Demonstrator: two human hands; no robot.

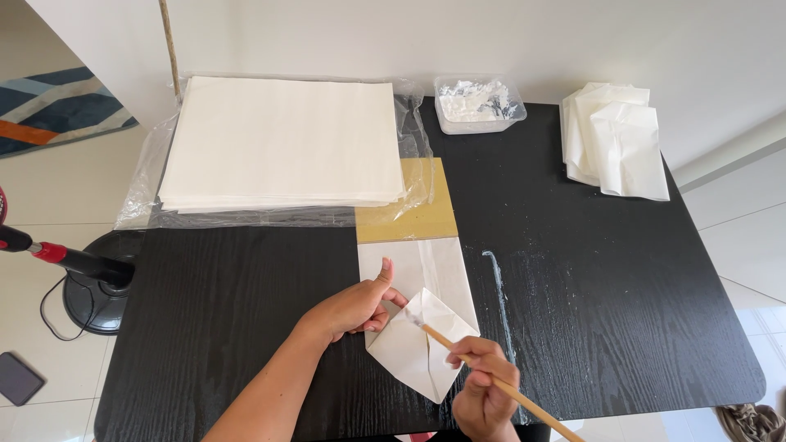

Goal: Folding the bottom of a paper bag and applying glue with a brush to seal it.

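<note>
My left hand presses on a partly folded white paper sheet near the table's front edge, thumb up, fingers on the fold. My right hand grips a thin wooden stick whose brush-like tip touches the folded flap near its top. The paper lies on a tan board that runs back toward a paper stack.
A thick stack of white sheets on clear plastic fills the black table's back left. A clear tub of white paste stands at the back centre. Folded paper pieces pile at back right. A white smear streaks the table.
</note>
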